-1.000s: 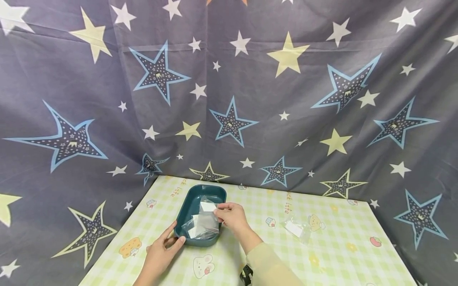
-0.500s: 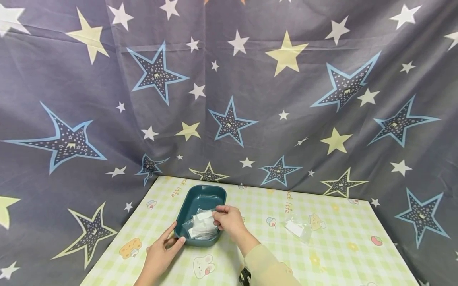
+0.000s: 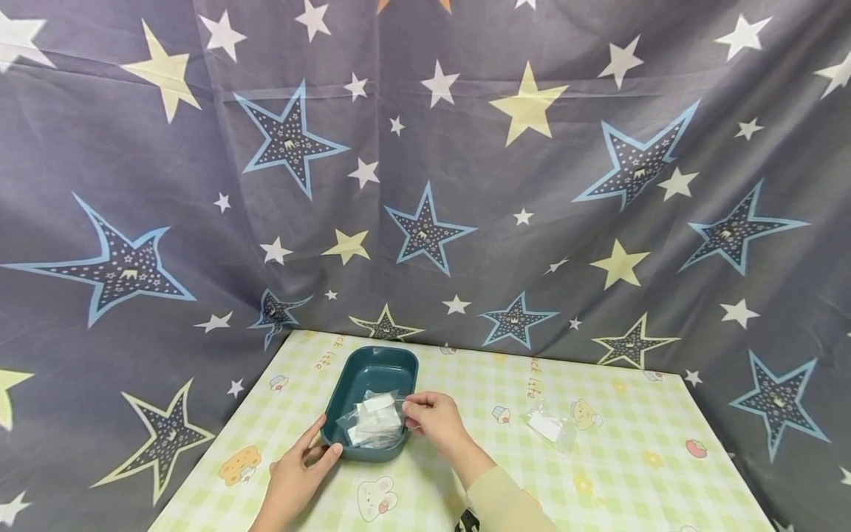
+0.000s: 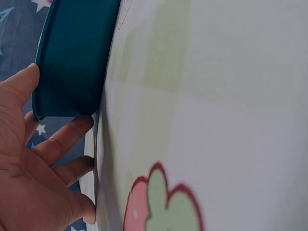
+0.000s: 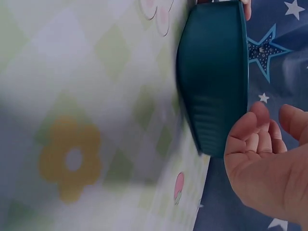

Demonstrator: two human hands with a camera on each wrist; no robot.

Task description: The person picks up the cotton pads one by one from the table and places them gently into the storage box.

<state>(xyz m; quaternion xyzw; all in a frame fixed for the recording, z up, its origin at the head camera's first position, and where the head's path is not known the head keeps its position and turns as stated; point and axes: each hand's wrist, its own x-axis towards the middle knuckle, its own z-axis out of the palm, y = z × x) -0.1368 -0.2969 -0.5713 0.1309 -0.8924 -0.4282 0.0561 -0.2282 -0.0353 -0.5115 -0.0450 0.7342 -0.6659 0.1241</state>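
Note:
A deep teal tray with rounded corners stands at the left of the table, with several clear plastic bags with white labels heaped in its near half. My left hand holds the near left corner of the tray, thumb at the near wall and index finger along the left side. In the left wrist view the thumb meets the rim. My right hand is at the right rim beside the bags, fingers loosely bent. A gap shows between its thumb and index finger in the right wrist view.
Another clear bag with a white label lies on the table to the right of my right hand. The table wears a green checked cloth with cartoon prints. A dark star-patterned curtain rises behind it.
My right hand has drawn back from over the bags to the right rim. The raised bag it held now lies flat on the heap. My left hand stays at the tray's corner.

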